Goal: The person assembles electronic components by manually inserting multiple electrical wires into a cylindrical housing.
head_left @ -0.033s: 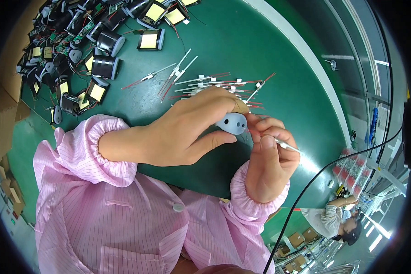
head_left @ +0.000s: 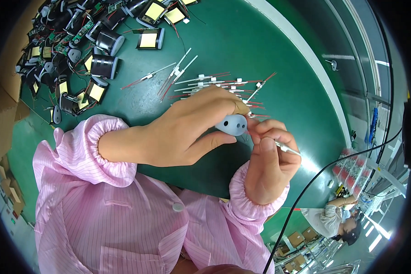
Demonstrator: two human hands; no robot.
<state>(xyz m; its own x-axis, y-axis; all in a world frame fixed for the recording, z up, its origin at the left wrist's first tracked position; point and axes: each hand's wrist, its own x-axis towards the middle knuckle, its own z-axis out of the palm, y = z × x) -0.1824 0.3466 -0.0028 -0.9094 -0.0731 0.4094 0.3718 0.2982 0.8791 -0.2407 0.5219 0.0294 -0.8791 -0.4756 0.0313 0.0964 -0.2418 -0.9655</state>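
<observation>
My left hand (head_left: 192, 125) is closed around a device whose pale grey-blue oval end (head_left: 233, 124), with several dark round holes, faces up. The rest of that device is hidden under the hand. Close beside it on the right, my right hand (head_left: 274, 160) pinches a thin white-sleeved wire lead (head_left: 286, 148) between thumb and fingers. One end of the lead sticks out past the fingers to the right. Fine wire shows just below the oval end, between the two hands; where it leads I cannot make out.
Beyond my hands lie several white-sleeved leads with red wires (head_left: 205, 84) on the green table (head_left: 260, 45). A heap of black devices with yellow pads and circuit boards (head_left: 105, 66) fills the far left. A black cable (head_left: 313, 178) arcs at right. Another person (head_left: 329, 221) sits at lower right.
My right hand has shifted very slightly to the right and down with the lead. My left hand and the device look almost the same.
</observation>
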